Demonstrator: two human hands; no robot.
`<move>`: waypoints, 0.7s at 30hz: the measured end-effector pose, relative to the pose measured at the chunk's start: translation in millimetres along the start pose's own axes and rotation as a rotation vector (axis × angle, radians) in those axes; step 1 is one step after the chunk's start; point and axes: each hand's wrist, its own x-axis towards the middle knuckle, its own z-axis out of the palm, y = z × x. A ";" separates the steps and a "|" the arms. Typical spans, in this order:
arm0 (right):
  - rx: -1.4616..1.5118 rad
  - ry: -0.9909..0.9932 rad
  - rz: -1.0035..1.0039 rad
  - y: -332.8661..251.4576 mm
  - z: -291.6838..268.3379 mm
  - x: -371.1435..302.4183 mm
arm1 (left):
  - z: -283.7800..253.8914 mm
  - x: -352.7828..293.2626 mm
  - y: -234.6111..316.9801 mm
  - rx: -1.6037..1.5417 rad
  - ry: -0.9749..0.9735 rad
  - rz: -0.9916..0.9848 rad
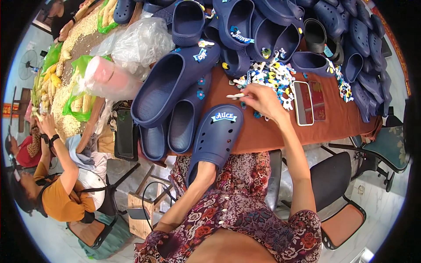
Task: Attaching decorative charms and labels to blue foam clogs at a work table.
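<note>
Filling the opening of a navy clog (214, 139) near the centre of the frame, our left hand (207, 171) hides its fingers inside, so we cannot tell whether they grip. A blue badge (223, 115) sits at the clog's upper end. Our right hand (263, 100), right of centre, pinches a small white charm (236, 96) over the brown-covered desk (258, 136). Just beyond it we see a pile of colourful charms (275, 78), with a white-edged phone (303, 104) near it. More navy clogs (188, 70) lie left of centre, across the top and in the upper right. At far left, a person in orange (66, 199) has hands beside corn kernels (68, 103).
</note>
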 end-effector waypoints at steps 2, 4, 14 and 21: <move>-0.076 0.169 0.081 5.3 -10.0 -22.9 | 5.0 6.7 0.5 -0.048 0.027 0.036; -0.156 0.273 0.118 8.6 -15.1 -43.5 | 11.5 10.9 3.6 -0.061 0.017 0.038; -0.250 0.314 0.100 11.2 -2.5 -76.3 | 29.1 19.6 -1.6 -0.052 0.066 -0.025; -0.176 0.509 0.200 13.3 -4.3 -31.7 | 32.4 18.2 -2.1 -0.038 0.047 -0.029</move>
